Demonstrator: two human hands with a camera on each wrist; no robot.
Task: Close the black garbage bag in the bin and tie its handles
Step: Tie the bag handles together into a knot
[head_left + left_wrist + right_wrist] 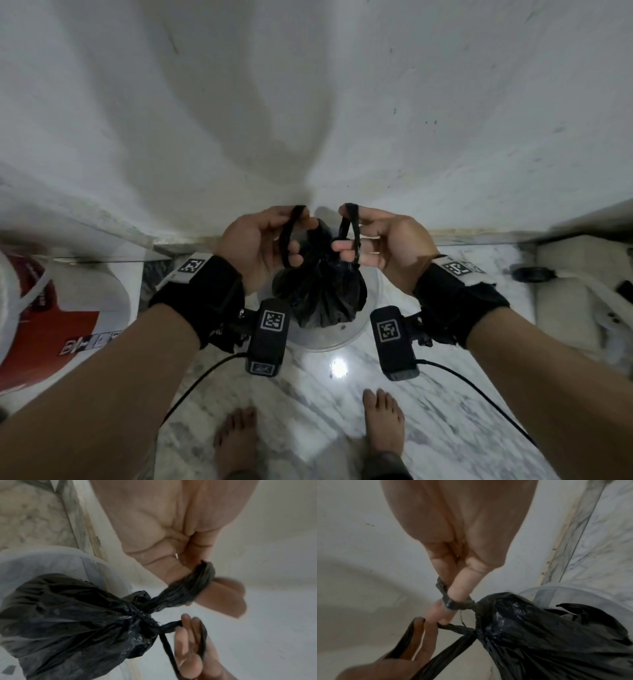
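Garbage bag [320, 294] sits gathered in pale translucent bin [329, 337] on marble floor, neck bunched shut, handles not yet knotted. My left hand [255, 245] pinches left handle [291, 222]; right hand [383, 243] pinches right handle [352, 219]; hands apart. Risk, my judgement: thin twisted loops slip or tear under hard pull, neck reopens. Bag black, glossy, crinkled.

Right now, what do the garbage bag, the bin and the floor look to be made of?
Garbage bag: thin black plastic film, glossy, by its crinkles and highlights. Bin: probably translucent whitish plastic, smooth; the floor shows faintly through its wall. Floor: polished white stone with grey veins, likely marble; it mirrors a light.
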